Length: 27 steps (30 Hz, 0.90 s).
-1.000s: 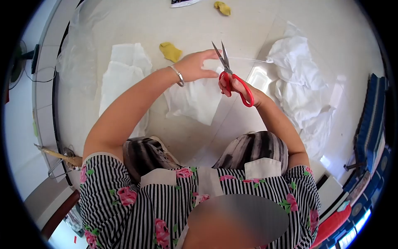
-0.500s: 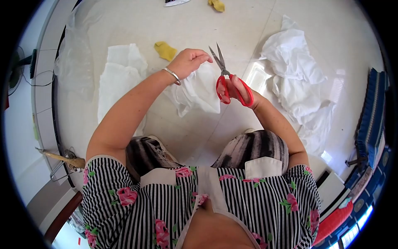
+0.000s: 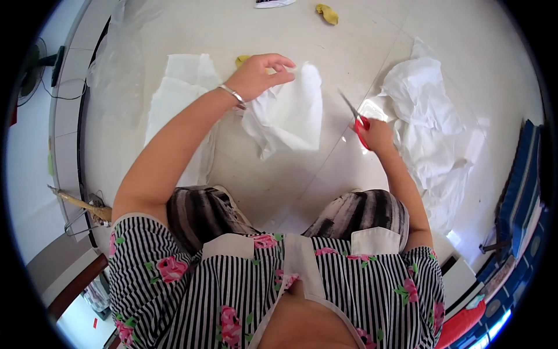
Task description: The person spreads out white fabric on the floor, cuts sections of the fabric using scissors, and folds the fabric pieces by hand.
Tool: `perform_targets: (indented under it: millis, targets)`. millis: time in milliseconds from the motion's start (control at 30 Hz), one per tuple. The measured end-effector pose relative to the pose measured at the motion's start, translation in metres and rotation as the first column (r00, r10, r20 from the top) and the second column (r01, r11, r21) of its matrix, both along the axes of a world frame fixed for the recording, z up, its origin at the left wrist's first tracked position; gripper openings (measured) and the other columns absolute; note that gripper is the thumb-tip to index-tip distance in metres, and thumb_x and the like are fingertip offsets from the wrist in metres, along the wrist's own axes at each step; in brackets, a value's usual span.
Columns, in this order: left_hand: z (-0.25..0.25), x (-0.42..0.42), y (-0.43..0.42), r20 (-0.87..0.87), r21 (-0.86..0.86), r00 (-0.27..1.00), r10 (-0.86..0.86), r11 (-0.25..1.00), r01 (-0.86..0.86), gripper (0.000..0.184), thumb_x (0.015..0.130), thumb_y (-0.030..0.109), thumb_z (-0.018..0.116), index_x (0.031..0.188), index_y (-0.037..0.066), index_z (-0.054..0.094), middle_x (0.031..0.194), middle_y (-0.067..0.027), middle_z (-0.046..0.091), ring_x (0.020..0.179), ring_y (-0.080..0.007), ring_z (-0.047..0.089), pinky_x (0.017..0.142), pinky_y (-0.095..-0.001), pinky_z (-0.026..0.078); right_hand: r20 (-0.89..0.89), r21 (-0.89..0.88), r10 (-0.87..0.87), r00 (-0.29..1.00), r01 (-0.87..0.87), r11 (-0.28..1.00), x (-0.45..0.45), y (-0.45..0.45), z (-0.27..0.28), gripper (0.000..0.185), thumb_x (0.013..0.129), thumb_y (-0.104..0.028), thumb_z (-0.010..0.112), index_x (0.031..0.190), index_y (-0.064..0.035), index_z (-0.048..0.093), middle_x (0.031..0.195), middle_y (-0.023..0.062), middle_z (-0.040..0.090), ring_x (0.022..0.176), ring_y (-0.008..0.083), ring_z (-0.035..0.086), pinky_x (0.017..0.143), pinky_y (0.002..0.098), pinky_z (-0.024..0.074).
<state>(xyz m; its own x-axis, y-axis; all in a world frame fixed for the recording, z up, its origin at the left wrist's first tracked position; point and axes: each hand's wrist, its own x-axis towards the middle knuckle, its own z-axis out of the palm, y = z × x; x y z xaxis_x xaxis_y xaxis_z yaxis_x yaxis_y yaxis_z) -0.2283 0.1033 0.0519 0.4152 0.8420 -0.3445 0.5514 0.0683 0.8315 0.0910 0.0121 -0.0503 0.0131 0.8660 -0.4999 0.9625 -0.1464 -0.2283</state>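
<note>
My left hand (image 3: 261, 77), with a silver bangle at the wrist, has its thumb and fingertips closed at the upper edge of a white cloth (image 3: 285, 119). The cloth hangs in loose folds below and to the right of the fingers; how much of it is gripped is partly hidden. My right hand (image 3: 379, 136) is wrapped around the red handles of a pair of scissors (image 3: 361, 123). Their blades look closed and point up and to the left, apart from the cloth.
Flat white cloth (image 3: 180, 87) lies on the tiled floor at left, a crumpled white pile (image 3: 427, 110) at right. A yellow piece (image 3: 243, 60) shows behind my left hand; another yellow piece (image 3: 327, 14) lies farther off. A blue striped cushion (image 3: 517, 180) borders the right.
My right hand has moved right, away from my left hand, and the scissor blades have gone from spread to closed. The white cloth at my left hand has risen and spread out.
</note>
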Motion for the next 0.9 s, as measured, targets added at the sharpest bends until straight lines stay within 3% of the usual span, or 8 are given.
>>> perform_targets:
  millis: [167,267,300,467,567,633,800,900]
  targets:
    - [0.055,-0.044,-0.025,-0.346,0.397,0.935,0.079,0.915,0.069,0.050,0.068,0.017,0.072,0.115,0.009,0.057,0.103,-0.0064,0.062,0.091,-0.0174,0.059,0.082,-0.0269,0.045,0.142,0.067,0.151,0.978,-0.161,0.985,0.025,-0.046,-0.047,0.048,0.071,-0.056,0.062,0.089,-0.0111,0.067,0.083,0.0120,0.064,0.078,0.0269,0.064,0.067,0.0375,0.0505]
    - [0.077,-0.066,-0.043,-0.418,0.413,0.890,0.183,0.911,0.007,0.052,0.067,0.011,0.071,0.117,0.010,0.057,0.099,-0.0067,0.064,0.090,-0.0205,0.060,0.081,-0.0278,0.046,0.186,-0.132,0.279,0.942,-0.257,0.957,0.026,-0.051,-0.049,0.044,0.071,-0.049,0.065,0.092,-0.0116,0.066,0.087,0.0130,0.063,0.078,0.0270,0.063,0.067,0.0378,0.0508]
    - [0.082,-0.073,-0.048,-0.393,0.365,0.900,0.191,0.930,-0.038,0.052,0.067,0.009,0.070,0.117,0.011,0.058,0.097,-0.0064,0.064,0.088,-0.0209,0.060,0.080,-0.0281,0.046,0.227,-0.391,0.417,0.880,-0.310,0.867,0.018,-0.039,-0.030,0.043,0.070,-0.043,0.068,0.098,-0.0110,0.064,0.092,0.0139,0.062,0.085,0.0280,0.062,0.071,0.0383,0.0506]
    - [0.104,-0.075,-0.080,-0.294,0.354,0.955,-0.043,0.923,0.151,0.048,0.067,-0.001,0.065,0.112,0.014,0.061,0.087,-0.0059,0.065,0.076,-0.0222,0.061,0.070,-0.0288,0.049,-0.203,0.389,0.368,0.907,-0.270,0.881,-0.042,0.034,0.047,0.065,0.065,-0.028,0.075,0.121,-0.0113,0.047,0.121,0.0126,0.049,0.108,0.0301,0.052,0.084,0.0384,0.0470]
    - [0.126,-0.058,-0.096,-0.303,0.377,0.944,-0.134,0.892,0.248,0.042,0.065,-0.002,0.064,0.105,0.011,0.064,0.079,-0.0054,0.064,0.065,-0.0218,0.059,0.057,-0.0286,0.047,-0.414,0.587,0.614,0.672,-0.319,0.744,-0.104,0.098,0.081,0.078,0.063,-0.023,0.075,0.130,-0.0106,0.037,0.132,0.0135,0.040,0.117,0.0296,0.045,0.094,0.0387,0.0413]
    - [0.142,-0.058,-0.102,-0.273,0.541,0.943,-0.190,0.780,0.313,0.045,0.064,-0.003,0.063,0.106,0.014,0.064,0.073,-0.0036,0.060,0.061,-0.0204,0.057,0.054,-0.0287,0.046,-0.615,0.547,0.649,0.448,-0.350,0.760,-0.149,0.127,0.074,0.083,0.063,-0.024,0.075,0.132,-0.0069,0.033,0.134,0.0142,0.037,0.119,0.0259,0.044,0.096,0.0360,0.0397]
    - [0.179,-0.087,-0.118,-0.386,0.727,0.915,-0.116,0.572,0.380,0.046,0.063,0.001,0.065,0.107,0.013,0.063,0.078,-0.0061,0.062,0.067,-0.0220,0.060,0.056,-0.0281,0.048,-0.841,-0.070,0.280,0.463,-0.606,0.792,-0.196,0.140,0.110,0.061,0.067,-0.020,0.071,0.121,-0.0026,0.049,0.117,0.0131,0.054,0.105,0.0242,0.053,0.092,0.0311,0.0406]
    - [0.180,-0.116,-0.121,-0.514,0.539,0.816,0.265,0.840,0.066,0.044,0.065,0.008,0.072,0.108,0.004,0.062,0.092,-0.0097,0.065,0.083,-0.0259,0.062,0.073,-0.0336,0.049,-0.838,-0.026,0.307,0.450,-0.596,0.803,-0.203,0.125,0.122,0.041,0.070,-0.018,0.067,0.105,0.0004,0.060,0.096,0.0116,0.063,0.088,0.0219,0.059,0.083,0.0296,0.0450]
